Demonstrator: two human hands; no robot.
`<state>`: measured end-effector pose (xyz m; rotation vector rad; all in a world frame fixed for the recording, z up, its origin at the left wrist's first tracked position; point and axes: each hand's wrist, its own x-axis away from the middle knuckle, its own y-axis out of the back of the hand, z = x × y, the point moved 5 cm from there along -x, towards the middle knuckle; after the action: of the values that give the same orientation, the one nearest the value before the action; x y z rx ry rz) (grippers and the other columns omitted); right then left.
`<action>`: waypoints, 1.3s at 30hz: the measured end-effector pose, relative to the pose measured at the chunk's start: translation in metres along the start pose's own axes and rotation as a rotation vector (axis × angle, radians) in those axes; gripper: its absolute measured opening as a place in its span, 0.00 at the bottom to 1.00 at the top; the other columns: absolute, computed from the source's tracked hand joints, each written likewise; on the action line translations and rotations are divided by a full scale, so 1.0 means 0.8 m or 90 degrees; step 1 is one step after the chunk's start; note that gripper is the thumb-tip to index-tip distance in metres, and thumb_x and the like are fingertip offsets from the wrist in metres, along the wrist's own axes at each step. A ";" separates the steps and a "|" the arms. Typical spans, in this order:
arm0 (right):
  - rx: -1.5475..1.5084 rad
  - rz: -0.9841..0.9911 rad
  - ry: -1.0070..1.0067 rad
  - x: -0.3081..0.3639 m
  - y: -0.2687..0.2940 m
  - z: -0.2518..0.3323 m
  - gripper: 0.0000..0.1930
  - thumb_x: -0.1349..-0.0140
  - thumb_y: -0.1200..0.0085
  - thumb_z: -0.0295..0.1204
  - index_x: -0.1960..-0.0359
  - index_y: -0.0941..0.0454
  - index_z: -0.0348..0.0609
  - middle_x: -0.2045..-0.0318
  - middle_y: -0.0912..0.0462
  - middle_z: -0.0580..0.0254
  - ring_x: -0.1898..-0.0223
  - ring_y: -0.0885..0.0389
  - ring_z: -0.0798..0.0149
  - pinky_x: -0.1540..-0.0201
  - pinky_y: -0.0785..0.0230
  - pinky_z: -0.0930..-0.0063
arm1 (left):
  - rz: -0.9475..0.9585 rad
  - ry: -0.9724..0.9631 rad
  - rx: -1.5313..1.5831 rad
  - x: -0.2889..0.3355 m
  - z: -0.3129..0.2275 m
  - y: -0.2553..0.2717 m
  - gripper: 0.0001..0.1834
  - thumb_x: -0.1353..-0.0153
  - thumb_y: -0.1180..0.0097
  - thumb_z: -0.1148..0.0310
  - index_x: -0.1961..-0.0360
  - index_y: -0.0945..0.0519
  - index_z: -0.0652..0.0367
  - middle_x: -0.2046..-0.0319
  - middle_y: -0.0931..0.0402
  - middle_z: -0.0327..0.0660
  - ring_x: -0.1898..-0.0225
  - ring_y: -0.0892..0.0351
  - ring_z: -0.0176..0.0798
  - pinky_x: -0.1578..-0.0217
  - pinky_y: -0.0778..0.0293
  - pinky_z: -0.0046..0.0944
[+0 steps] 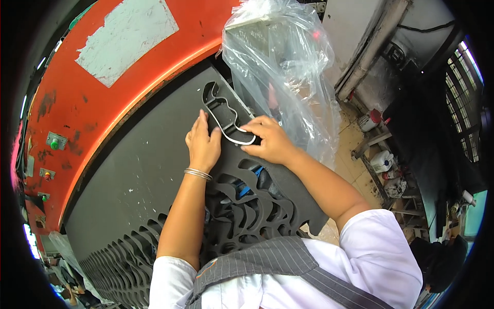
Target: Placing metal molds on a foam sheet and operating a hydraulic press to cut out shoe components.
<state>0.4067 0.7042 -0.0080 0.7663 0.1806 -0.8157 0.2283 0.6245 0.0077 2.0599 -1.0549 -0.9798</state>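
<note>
1. Between the right hand's (275, 143) thumb and fingers, the near end of a curved metal frame (229, 126) is pinched.
2. Just left of that grip, the left hand (204, 147) lies beside the frame's left wall, thumb parted from its fingers; whether it presses the metal I cannot tell.
3. Under both hands and the frame spreads a dark grey sheet (144, 149), the frame reaching away from the right grip toward the sheet's far edge.
4. Nearer the body than the grip, the sheet is pierced by curved cut-outs (247, 208).
5. Beyond the grip hangs clear plastic film (288, 67); farther left stands an orange machine (59, 108).
</note>
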 end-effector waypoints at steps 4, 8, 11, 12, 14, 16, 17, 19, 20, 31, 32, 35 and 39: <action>-0.024 0.007 -0.008 0.018 0.007 0.005 0.26 0.58 0.29 0.34 0.52 0.18 0.47 0.55 0.21 0.57 0.50 0.24 0.56 0.46 0.34 0.65 | 0.096 -0.022 -0.015 0.014 0.001 -0.008 0.35 0.40 0.52 0.68 0.32 0.43 0.65 0.36 0.36 0.54 0.33 0.40 0.49 0.32 0.55 0.49; -0.059 0.041 -0.007 0.019 0.010 0.003 0.25 0.58 0.30 0.35 0.54 0.18 0.47 0.56 0.21 0.58 0.49 0.26 0.53 0.44 0.36 0.61 | 0.113 -0.015 0.034 0.014 0.008 -0.007 0.34 0.41 0.53 0.70 0.32 0.41 0.65 0.36 0.35 0.55 0.32 0.40 0.48 0.31 0.55 0.49; -0.066 0.071 -0.012 0.013 0.005 -0.007 0.27 0.58 0.29 0.34 0.51 0.19 0.47 0.54 0.21 0.58 0.48 0.27 0.53 0.43 0.37 0.62 | 0.118 -0.022 0.064 0.007 0.013 -0.013 0.33 0.43 0.55 0.72 0.33 0.40 0.65 0.37 0.35 0.55 0.33 0.39 0.47 0.31 0.54 0.49; -0.027 0.086 0.019 0.003 0.008 0.001 0.28 0.57 0.29 0.34 0.50 0.20 0.46 0.53 0.22 0.57 0.47 0.26 0.53 0.42 0.36 0.63 | 0.102 -0.032 0.047 0.002 0.014 -0.006 0.34 0.43 0.55 0.72 0.33 0.39 0.65 0.37 0.35 0.55 0.33 0.39 0.47 0.31 0.54 0.49; 0.016 0.106 0.049 -0.004 0.005 0.013 0.29 0.56 0.29 0.35 0.48 0.22 0.45 0.52 0.22 0.55 0.46 0.26 0.54 0.42 0.35 0.64 | 0.085 -0.041 0.035 -0.002 0.016 0.000 0.34 0.44 0.56 0.72 0.33 0.39 0.65 0.38 0.34 0.56 0.33 0.38 0.47 0.31 0.53 0.50; 0.052 0.098 0.026 -0.013 -0.003 0.009 0.31 0.56 0.30 0.36 0.47 0.23 0.45 0.52 0.22 0.55 0.45 0.28 0.52 0.40 0.39 0.60 | 0.083 -0.045 0.037 -0.013 0.025 -0.003 0.33 0.44 0.57 0.73 0.34 0.39 0.65 0.38 0.33 0.56 0.33 0.38 0.48 0.31 0.53 0.50; 0.074 0.090 0.013 -0.020 -0.008 0.006 0.30 0.55 0.31 0.37 0.47 0.23 0.44 0.51 0.22 0.53 0.46 0.27 0.52 0.41 0.36 0.61 | 0.080 -0.048 0.044 -0.020 0.029 -0.004 0.33 0.44 0.57 0.73 0.34 0.39 0.65 0.38 0.33 0.56 0.33 0.38 0.48 0.31 0.53 0.50; 0.055 0.089 -0.009 -0.034 -0.014 -0.003 0.30 0.55 0.31 0.37 0.48 0.23 0.44 0.51 0.22 0.52 0.47 0.26 0.51 0.43 0.35 0.62 | 0.081 -0.036 0.018 -0.035 0.035 -0.007 0.33 0.44 0.57 0.73 0.34 0.38 0.65 0.39 0.33 0.56 0.34 0.38 0.48 0.32 0.52 0.50; 0.028 0.085 -0.030 -0.042 -0.015 -0.007 0.30 0.55 0.30 0.37 0.48 0.23 0.43 0.51 0.23 0.52 0.48 0.25 0.51 0.44 0.33 0.63 | 0.077 -0.041 0.026 -0.044 0.038 -0.008 0.33 0.44 0.57 0.73 0.34 0.38 0.65 0.39 0.33 0.56 0.34 0.38 0.48 0.32 0.52 0.50; 0.175 -0.007 -0.040 -0.152 -0.035 0.000 0.43 0.54 0.29 0.39 0.35 0.36 0.46 0.41 0.28 0.49 0.40 0.31 0.51 0.38 0.39 0.61 | 0.319 -0.023 0.195 -0.098 0.158 0.086 0.31 0.38 0.51 0.62 0.35 0.36 0.63 0.38 0.35 0.58 0.34 0.37 0.50 0.34 0.44 0.44; 0.213 -0.092 -0.042 -0.159 -0.023 0.011 0.42 0.54 0.29 0.39 0.36 0.35 0.46 0.41 0.28 0.49 0.40 0.30 0.50 0.39 0.37 0.60 | 0.379 -0.030 0.219 -0.082 0.174 0.133 0.30 0.36 0.49 0.61 0.36 0.34 0.63 0.38 0.34 0.57 0.35 0.36 0.49 0.36 0.40 0.43; 0.101 -0.118 -0.123 -0.173 -0.006 0.078 0.38 0.52 0.30 0.38 0.39 0.32 0.41 0.45 0.25 0.50 0.44 0.26 0.55 0.42 0.34 0.62 | 0.270 0.006 0.188 -0.031 0.252 0.270 0.22 0.36 0.47 0.65 0.43 0.26 0.64 0.46 0.23 0.50 0.44 0.24 0.42 0.44 0.31 0.38; 0.005 -0.066 -0.009 -0.206 -0.095 0.158 0.26 0.47 0.33 0.36 0.47 0.25 0.39 0.55 0.19 0.53 0.54 0.20 0.62 0.49 0.28 0.68 | -0.243 0.191 0.310 0.070 0.424 0.459 0.14 0.32 0.50 0.70 0.49 0.22 0.65 0.59 0.19 0.41 0.56 0.21 0.32 0.52 0.26 0.34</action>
<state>0.2219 0.6820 0.1119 0.7638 0.2055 -0.9206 -0.1730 0.3343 0.0935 2.7785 -0.8095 -0.5840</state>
